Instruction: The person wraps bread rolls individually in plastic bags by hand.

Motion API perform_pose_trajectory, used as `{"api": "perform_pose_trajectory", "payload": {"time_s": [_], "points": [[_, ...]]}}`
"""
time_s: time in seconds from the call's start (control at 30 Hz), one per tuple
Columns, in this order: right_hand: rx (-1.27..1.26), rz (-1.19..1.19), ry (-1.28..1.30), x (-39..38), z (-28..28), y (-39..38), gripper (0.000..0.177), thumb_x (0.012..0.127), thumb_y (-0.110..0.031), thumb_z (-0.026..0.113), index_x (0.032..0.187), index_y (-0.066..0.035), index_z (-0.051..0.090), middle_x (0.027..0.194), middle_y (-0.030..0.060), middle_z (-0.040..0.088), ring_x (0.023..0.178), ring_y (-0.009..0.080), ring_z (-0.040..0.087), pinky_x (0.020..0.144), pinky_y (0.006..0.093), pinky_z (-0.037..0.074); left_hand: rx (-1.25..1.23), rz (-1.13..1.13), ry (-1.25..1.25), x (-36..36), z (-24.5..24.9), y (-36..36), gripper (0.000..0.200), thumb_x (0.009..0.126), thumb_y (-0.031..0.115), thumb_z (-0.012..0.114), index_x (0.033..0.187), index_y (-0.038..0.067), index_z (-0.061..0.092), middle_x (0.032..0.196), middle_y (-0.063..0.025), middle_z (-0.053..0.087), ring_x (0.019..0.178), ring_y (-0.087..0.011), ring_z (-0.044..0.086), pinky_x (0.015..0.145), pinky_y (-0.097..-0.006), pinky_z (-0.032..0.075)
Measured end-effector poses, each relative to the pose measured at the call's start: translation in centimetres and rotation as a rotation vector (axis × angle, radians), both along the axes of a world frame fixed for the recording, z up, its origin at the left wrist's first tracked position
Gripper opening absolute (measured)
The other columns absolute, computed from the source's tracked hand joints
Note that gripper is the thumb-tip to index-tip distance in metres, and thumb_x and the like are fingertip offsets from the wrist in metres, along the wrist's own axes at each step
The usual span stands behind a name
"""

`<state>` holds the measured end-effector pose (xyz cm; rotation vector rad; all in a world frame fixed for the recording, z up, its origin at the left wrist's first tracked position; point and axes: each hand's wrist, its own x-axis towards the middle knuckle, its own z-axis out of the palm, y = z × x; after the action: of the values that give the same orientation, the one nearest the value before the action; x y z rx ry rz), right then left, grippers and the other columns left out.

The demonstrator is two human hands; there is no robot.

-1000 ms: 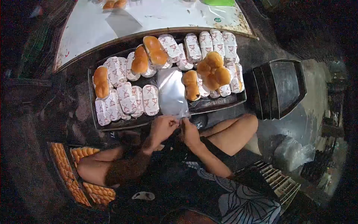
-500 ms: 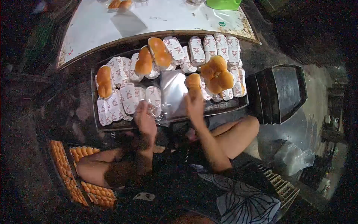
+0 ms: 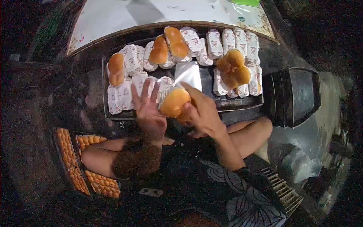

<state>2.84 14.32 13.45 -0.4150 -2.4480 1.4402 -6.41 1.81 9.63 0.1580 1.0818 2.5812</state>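
Note:
A golden bun [image 3: 176, 103] in a white pleated paper is held near my lap by my right hand [image 3: 202, 113], thumb and fingers round its right side. My left hand [image 3: 150, 113] is spread, palm up, just left of the bun. Behind both hands lies a black tray [image 3: 234, 105] with several printed white-paper packs [image 3: 130, 60], some turned so that brown buns [image 3: 116, 70] show. A clear plastic sheet or bag [image 3: 188, 75] lies in the tray's middle. On the right, a cluster of buns [image 3: 234, 70] rests on the packs.
Beyond the tray stands a white table [image 3: 109, 22] with a green object [image 3: 245, 2] at its far edge. Dark stacked crates [image 3: 291, 96] are on the right, above a plastic bag [image 3: 300, 162]. Trays of buns [image 3: 102, 183] lie at lower left, a slatted rack [image 3: 283, 189] at lower right.
My right hand has lifted the bun from the tray's middle towards me and left. My left hand has opened, with its fingers spread. The whole view has shifted slightly.

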Motion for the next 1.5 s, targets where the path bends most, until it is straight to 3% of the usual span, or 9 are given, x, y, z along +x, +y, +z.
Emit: {"api": "perform_pose_trajectory", "payload": {"time_s": [0.23, 0.4, 0.63, 0.87, 1.0, 1.07, 1.17, 1.23, 1.5], "points": [[-0.342, -0.143, -0.250, 0.7, -2.7, -1.5, 0.053, 0.072, -0.037, 0.064, 0.104, 0.003, 0.053, 0.084, 0.0203, 0.061, 0.076, 0.0260, 0.061, 0.067, 0.0335, 0.046, 0.023, -0.118, -0.088, 2.3, -0.3, 0.9, 0.094, 0.066, -0.006, 0.060, 0.135, 0.016, 0.001, 0.122, -0.0187, 0.034, 0.107, -0.0342, 0.045, 0.081, -0.0416, 0.048], [-0.263, -0.107, -0.454, 0.2, -2.0, -2.7, 0.078, 0.071, -0.041, 0.065, 0.124, 0.003, 0.030, 0.096, 0.0236, 0.057, 0.085, 0.0329, 0.059, 0.075, 0.0355, 0.045, -0.322, -0.302, -0.044, 3.9, -3.7, -1.4, 0.087, 0.071, 0.011, 0.059, 0.135, 0.013, 0.001, 0.116, -0.0171, 0.043, 0.101, -0.0288, 0.049, 0.083, -0.0391, 0.044], [-0.439, -0.092, -0.170, 2.2, -4.7, -5.2, 0.062, 0.077, -0.020, 0.062, 0.123, 0.004, 0.027, 0.113, 0.0225, 0.044, 0.105, 0.0284, 0.046, 0.088, 0.0325, 0.037, 0.345, -0.334, -0.526, 3.3, -3.7, -1.9, 0.057, 0.079, 0.026, 0.056, 0.125, 0.003, 0.030, 0.113, -0.0129, 0.048, 0.098, -0.0234, 0.050, 0.083, -0.0331, 0.044], [-0.044, -0.091, -0.002, 0.9, -3.9, -5.3, 0.052, 0.075, -0.011, 0.060, 0.120, 0.000, 0.036, 0.108, 0.0218, 0.048, 0.099, 0.0344, 0.049, 0.082, 0.0369, 0.040, -0.151, -0.207, -0.625, 4.6, -2.8, -1.7, 0.043, 0.085, 0.032, 0.049, 0.115, 0.001, 0.042, 0.107, -0.0091, 0.050, 0.093, -0.0167, 0.052, 0.078, -0.0263, 0.044], [0.223, -0.212, -0.091, -5.3, -5.0, 3.8, 0.019, 0.075, -0.018, 0.056, 0.074, 0.001, 0.059, 0.061, 0.0170, 0.056, 0.054, 0.0318, 0.054, 0.051, 0.0377, 0.043, -0.421, -0.342, -0.313, 6.1, -5.9, 0.5, 0.044, 0.083, 0.027, 0.052, 0.117, 0.002, 0.042, 0.109, -0.0137, 0.051, 0.093, -0.0234, 0.053, 0.080, -0.0301, 0.044], [0.257, -0.379, 0.083, -10.0, -0.2, 6.7, 0.022, 0.075, -0.018, 0.055, 0.084, 0.002, 0.058, 0.070, 0.0193, 0.058, 0.063, 0.0326, 0.057, 0.058, 0.0368, 0.044, -1.420, -0.136, 1.182, 5.4, -10.4, 1.5, 0.025, 0.081, 0.026, 0.053, 0.086, 0.003, 0.059, 0.092, -0.0162, 0.056, 0.082, -0.0295, 0.054, 0.072, -0.0375, 0.045], [0.434, -0.233, 0.434, -10.6, -3.3, 5.2, 0.044, 0.078, -0.027, 0.057, 0.113, -0.002, 0.048, 0.090, 0.0227, 0.058, 0.078, 0.0332, 0.057, 0.070, 0.0339, 0.045, -1.644, -0.972, 0.826, 3.6, -14.8, 0.6, 0.032, 0.073, 0.018, 0.061, 0.096, -0.003, 0.053, 0.102, -0.0245, 0.053, 0.089, -0.0359, 0.054, 0.075, -0.0393, 0.045], [-0.240, -0.002, -0.406, -3.4, -3.4, 1.8, 0.035, 0.077, -0.024, 0.060, 0.107, -0.005, 0.053, 0.094, 0.0159, 0.058, 0.083, 0.0231, 0.056, 0.075, 0.0341, 0.043, -1.570, -0.779, 0.724, 3.0, -13.0, -0.3, 0.027, 0.072, 0.018, 0.061, 0.089, -0.002, 0.055, 0.091, -0.0226, 0.056, 0.083, -0.0359, 0.056, 0.070, -0.0402, 0.046], [-0.211, 0.161, -0.485, 8.3, -13.3, -6.0, 0.021, 0.080, -0.020, 0.058, 0.079, 0.000, 0.055, 0.067, 0.0150, 0.057, 0.066, 0.0241, 0.057, 0.063, 0.0332, 0.043, -1.488, -0.890, 1.261, 1.9, -13.2, -0.3, 0.015, 0.067, 0.014, 0.060, 0.079, 0.004, 0.060, 0.069, -0.0152, 0.059, 0.069, -0.0317, 0.059, 0.060, -0.0400, 0.047]]}}
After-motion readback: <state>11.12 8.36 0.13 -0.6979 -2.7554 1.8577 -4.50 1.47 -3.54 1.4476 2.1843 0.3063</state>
